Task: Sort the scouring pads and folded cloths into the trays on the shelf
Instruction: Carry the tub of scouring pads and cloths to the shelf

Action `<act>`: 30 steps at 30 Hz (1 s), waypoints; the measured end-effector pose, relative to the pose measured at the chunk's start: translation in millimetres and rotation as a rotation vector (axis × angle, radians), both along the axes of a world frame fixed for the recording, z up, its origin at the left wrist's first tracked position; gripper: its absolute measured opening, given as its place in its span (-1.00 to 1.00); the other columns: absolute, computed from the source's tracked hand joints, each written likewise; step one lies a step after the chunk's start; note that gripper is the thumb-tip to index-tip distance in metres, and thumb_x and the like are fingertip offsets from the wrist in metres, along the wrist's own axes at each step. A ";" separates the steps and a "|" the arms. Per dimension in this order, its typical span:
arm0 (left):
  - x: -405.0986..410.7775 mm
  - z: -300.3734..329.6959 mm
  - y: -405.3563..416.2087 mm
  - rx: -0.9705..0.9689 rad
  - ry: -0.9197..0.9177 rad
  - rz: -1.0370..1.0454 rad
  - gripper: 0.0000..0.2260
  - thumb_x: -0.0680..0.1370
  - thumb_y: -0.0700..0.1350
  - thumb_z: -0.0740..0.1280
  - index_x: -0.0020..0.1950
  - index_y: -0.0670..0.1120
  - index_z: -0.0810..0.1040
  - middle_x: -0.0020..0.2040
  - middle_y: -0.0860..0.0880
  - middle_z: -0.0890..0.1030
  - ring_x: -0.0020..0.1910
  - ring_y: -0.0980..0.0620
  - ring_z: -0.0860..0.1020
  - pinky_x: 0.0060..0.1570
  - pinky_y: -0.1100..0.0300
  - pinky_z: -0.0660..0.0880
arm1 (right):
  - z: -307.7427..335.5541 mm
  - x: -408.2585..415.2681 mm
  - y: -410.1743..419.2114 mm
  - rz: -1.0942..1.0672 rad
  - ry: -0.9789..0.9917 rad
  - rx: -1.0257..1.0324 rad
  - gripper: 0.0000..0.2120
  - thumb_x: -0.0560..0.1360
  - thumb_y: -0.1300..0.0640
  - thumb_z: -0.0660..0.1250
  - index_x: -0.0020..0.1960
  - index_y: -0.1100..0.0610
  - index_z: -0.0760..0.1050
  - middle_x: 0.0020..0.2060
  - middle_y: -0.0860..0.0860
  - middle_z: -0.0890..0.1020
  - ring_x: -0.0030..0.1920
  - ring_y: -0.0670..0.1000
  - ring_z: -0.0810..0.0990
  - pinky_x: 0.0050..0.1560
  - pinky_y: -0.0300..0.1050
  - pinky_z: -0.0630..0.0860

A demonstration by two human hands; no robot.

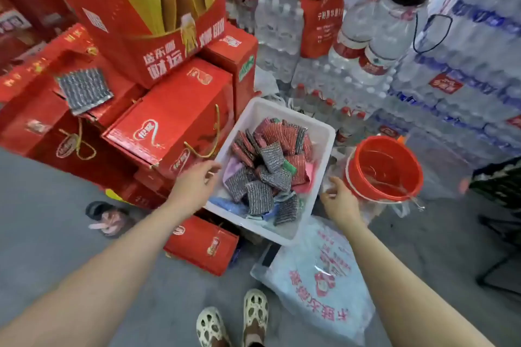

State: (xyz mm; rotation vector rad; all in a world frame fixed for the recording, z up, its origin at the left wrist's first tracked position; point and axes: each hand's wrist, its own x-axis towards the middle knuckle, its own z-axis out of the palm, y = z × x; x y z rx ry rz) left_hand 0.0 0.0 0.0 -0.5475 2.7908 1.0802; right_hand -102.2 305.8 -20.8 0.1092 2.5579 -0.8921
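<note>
Head view, looking steeply down, close

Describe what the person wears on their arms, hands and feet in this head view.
Both forearms are bare along all that shows: no sleeves in view. The left hand and the right hand wear no gloves, and no rings, watch or bracelets are visible. At the bottom edge, the feet are in cream perforated clog-style shoes with round holes across the uppers.
</note>
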 end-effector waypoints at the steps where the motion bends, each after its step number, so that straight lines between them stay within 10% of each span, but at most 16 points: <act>1: -13.0 -12.0 1.0 0.002 0.012 0.003 -0.73 0.60 -0.15 0.27 0.29 -0.11 0.54 0.23 -0.06 0.59 0.16 -0.07 0.55 0.14 0.07 0.47 | -14.6 -8.1 -2.4 -0.039 -0.007 0.001 -0.52 0.57 0.21 0.30 0.47 0.14 0.31 0.23 0.18 0.57 0.17 0.21 0.56 0.01 -0.07 0.43; 15: -74.0 -150.8 -7.5 -0.072 -0.049 0.110 -0.47 0.58 -0.22 0.26 0.54 -0.17 0.22 0.53 -0.13 0.28 0.49 -0.11 0.27 0.45 0.06 0.19 | -145.7 -46.6 0.8 -0.179 -0.120 -0.239 -0.56 0.45 0.33 0.36 0.17 -0.04 0.30 0.05 0.10 0.59 0.08 0.18 0.59 0.13 0.28 0.53; 25: -21.1 -133.2 8.7 0.271 -0.122 0.263 -0.63 0.60 -0.24 0.29 0.41 -0.18 0.45 0.33 -0.09 0.53 0.23 0.00 0.52 0.12 0.30 0.32 | -99.5 44.5 58.7 -0.194 -0.201 -0.267 -0.50 0.49 0.36 0.37 0.35 0.03 0.38 0.13 0.00 0.58 -0.11 -0.17 0.61 -0.08 -0.08 0.57; 30: 71.0 -117.1 24.1 0.331 -0.131 0.281 -0.56 0.57 -0.30 0.31 0.43 -0.04 0.42 0.14 0.06 0.55 0.12 0.04 0.50 0.05 0.22 0.34 | -77.8 98.1 67.2 -0.185 -0.343 -0.260 -0.61 0.47 0.26 0.39 0.12 -0.20 0.51 0.04 -0.01 0.63 0.04 0.09 0.57 0.00 -0.02 0.52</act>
